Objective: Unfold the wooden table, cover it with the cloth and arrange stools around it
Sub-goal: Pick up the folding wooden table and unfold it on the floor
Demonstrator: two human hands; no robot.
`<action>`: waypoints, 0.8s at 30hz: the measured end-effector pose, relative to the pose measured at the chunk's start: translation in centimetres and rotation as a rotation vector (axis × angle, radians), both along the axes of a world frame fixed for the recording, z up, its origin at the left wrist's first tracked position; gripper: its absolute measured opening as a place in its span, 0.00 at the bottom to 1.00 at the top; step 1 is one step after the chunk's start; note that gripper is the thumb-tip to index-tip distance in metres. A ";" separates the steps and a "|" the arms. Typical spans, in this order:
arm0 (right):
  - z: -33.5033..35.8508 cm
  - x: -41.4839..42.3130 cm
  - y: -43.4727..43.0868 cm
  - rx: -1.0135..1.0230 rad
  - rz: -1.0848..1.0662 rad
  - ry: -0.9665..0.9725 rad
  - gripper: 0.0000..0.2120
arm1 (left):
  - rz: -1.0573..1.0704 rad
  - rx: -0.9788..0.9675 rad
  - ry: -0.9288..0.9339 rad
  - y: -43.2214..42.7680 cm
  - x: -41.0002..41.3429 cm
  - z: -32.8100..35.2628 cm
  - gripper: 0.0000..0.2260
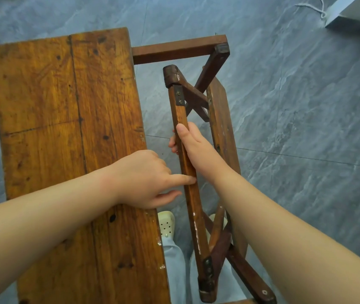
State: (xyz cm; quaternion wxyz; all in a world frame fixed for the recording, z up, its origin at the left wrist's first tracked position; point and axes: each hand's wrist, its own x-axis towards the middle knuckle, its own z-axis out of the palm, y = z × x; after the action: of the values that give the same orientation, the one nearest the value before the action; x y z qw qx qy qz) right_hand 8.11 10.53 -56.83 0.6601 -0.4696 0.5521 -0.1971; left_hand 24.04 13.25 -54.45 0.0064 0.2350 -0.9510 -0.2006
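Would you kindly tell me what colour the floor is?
The floor is marbled blue-grey, clearest in the head view.

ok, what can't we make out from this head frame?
Head view only:
- Grip of the right hand: fingers wrap behind the frame rail; only the tips show.
- Near end of the tabletop: under the left forearm, cut by the bottom edge.
- Near crossed legs: partly behind the right forearm, cut by the bottom edge.
- The white object: cut by the top-right corner, unidentifiable.
- Cloth, stools: none in view.

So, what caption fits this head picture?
Unfolding the table: right hand grips the rail, left hand touches it.
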 end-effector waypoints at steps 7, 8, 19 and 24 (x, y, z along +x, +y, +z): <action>-1.9 -8.1 0.5 -0.246 0.437 0.417 0.19 | 0.000 -0.009 -0.027 -0.5 -1.3 0.2 0.19; -2.3 -9.5 1.0 -0.329 0.585 0.506 0.19 | 0.003 -0.006 -0.028 -0.5 -1.3 0.2 0.19; -5.6 -13.9 3.8 -0.734 1.810 0.918 0.26 | 0.031 0.034 -0.021 -0.2 -0.1 0.0 0.18; -5.1 -13.1 3.7 -0.776 1.878 0.965 0.24 | 0.045 0.047 -0.042 -0.2 -0.6 0.5 0.18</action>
State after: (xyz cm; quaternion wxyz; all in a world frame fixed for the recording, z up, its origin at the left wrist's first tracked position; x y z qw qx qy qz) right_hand -4.98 14.24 -61.89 0.0737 -0.9001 0.0787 0.4221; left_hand 23.39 13.08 -53.92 -0.0145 0.2605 -0.9405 -0.2176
